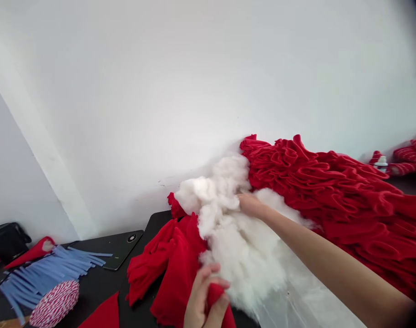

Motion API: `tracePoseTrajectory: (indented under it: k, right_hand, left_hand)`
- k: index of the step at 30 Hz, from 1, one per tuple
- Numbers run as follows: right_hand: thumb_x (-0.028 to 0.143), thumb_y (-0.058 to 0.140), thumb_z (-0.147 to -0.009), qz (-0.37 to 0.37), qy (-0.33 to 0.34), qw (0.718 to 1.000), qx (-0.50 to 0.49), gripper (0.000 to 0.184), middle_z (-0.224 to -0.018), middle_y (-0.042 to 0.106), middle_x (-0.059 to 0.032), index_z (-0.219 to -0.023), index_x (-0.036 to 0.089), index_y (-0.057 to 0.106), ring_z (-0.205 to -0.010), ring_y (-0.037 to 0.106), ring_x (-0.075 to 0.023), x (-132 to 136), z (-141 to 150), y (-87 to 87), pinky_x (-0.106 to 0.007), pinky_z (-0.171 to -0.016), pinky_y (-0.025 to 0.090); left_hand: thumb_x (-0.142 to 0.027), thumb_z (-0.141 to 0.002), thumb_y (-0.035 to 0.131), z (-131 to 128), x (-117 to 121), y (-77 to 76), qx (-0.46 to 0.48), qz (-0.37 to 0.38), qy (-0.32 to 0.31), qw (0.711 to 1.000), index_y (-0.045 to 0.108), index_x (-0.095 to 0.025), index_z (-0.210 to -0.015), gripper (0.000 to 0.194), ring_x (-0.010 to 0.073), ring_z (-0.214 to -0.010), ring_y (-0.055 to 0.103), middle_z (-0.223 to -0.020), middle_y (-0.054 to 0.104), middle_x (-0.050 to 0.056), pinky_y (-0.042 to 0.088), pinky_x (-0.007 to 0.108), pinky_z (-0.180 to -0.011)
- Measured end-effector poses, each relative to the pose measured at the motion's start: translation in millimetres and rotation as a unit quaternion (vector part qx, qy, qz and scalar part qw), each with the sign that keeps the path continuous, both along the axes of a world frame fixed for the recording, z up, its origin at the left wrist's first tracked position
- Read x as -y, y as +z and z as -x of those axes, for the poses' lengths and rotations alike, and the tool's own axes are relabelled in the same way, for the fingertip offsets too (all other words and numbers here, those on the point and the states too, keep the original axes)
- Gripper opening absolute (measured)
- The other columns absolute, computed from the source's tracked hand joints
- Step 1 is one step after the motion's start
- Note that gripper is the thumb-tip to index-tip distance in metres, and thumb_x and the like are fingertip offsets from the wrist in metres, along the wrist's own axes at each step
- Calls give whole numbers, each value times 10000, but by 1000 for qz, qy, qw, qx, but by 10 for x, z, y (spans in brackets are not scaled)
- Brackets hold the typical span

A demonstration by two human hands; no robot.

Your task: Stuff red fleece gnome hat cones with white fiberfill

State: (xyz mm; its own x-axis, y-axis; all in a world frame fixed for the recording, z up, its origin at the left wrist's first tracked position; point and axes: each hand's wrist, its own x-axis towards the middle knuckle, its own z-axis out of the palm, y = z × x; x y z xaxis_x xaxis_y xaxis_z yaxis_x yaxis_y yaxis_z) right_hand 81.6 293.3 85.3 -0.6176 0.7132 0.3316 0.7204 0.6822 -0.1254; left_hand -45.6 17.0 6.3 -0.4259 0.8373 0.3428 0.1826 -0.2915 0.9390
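A heap of white stuffing (pixel 242 246) spills from a clear plastic bag (pixel 293 300) on the black table. My right hand (pixel 251 204) reaches into its upper part; the fingertips are sunk in the fluff, so whatever they pinch is hidden. Low in the middle, my left hand (pixel 208 296) curls its fingers around a piece of red fabric (pixel 228 314). Beside that hand, on the left, more red cloth pieces (pixel 174 269) lie loosely bunched against the stuffing.
A large pile of red fabric pieces (pixel 324 196) runs along the wall at right, with a small bottle (pixel 382 163) behind it. On the left lie blue strips (pixel 51 269), red-and-white twine (pixel 56 303), a dark tablet (pixel 121 253), a red triangle (pixel 104 314) and a black case (pixel 8 240).
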Motion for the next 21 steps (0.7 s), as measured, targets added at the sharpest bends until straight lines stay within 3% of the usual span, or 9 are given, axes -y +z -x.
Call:
tracePoseTrajectory:
  k: [3, 6, 9, 13, 15, 16, 19, 21]
  right_hand:
    - [323, 539, -895, 39, 50, 992, -108, 208, -890, 658, -34, -894, 137, 632, -833, 624, -163, 32, -196, -150, -336, -771, 514]
    - [380, 501, -868, 74, 118, 968, -207, 310, -710, 660, -17, -709, 159, 650, -775, 623, -182, 238, -341, -75, -286, -740, 510]
    - [439, 458, -849, 110, 174, 941, -269, 393, -626, 632, -14, -622, 160, 616, -654, 602, -163, 520, -432, -6, -256, -651, 512]
    - [430, 459, -845, 133, 184, 912, -342, 371, -614, 624, -9, -631, 161, 596, -566, 574, -138, 759, -530, 66, -234, -546, 489]
    - [432, 522, -813, 138, 160, 868, -450, 308, -635, 641, -10, -683, 166, 609, -599, 596, -150, 797, -572, 209, -244, -555, 497]
    - [439, 561, -785, 136, 145, 833, -516, 283, -663, 655, -16, -719, 169, 613, -629, 612, -161, 809, -595, 320, -257, -568, 506]
    - [439, 610, -728, 90, 112, 712, -687, 289, -871, 689, -66, -847, 177, 590, -781, 654, -211, 883, -725, 769, -298, -601, 526]
    - [415, 561, -755, 41, 106, 656, -746, 272, -1062, 649, -104, -901, 186, 561, -942, 638, -238, 999, -893, 1051, -307, -628, 528]
  left_hand:
    - [-401, -817, 547, -61, -400, 360, -195, 3, -33, 980, 712, -263, -861, 219, 294, -1310, 347, -1471, 324, 62, 311, 455, -1054]
    - [-287, -795, 586, -233, -949, 621, -340, -29, -35, 939, 716, -249, -877, 159, 319, -1403, 42, -1548, 89, 13, 170, 499, -1106]
    - [-238, -701, 678, -440, -1434, 617, -354, -32, -57, 933, 716, -237, -719, 43, 345, -1395, 56, -1495, 274, 33, 32, 569, -1099]
    - [-94, -586, 714, -643, -1750, 317, -133, -93, -132, 978, 681, -258, -592, 168, 333, -1320, 304, -1056, 651, 77, -41, 570, -1086]
    - [-38, -569, 691, -694, -1793, 194, -59, -112, -135, 983, 662, -259, -546, 225, 346, -1273, 369, -874, 663, 82, -39, 576, -1080]
    - [-32, -567, 687, -707, -1796, 168, -44, -115, -130, 984, 658, -257, -534, 230, 357, -1279, 353, -867, 654, 90, -37, 579, -1077]
    - [-75, -566, 717, -686, -1728, 263, -15, -128, -116, 985, 670, -252, -564, 182, 360, -1351, 200, -1117, 594, 108, -21, 542, -1094]
    - [-131, -567, 753, -621, -1594, 424, 32, -137, -99, 985, 683, -240, -609, 135, 341, -1357, 191, -1266, 514, 93, 47, 475, -1116]
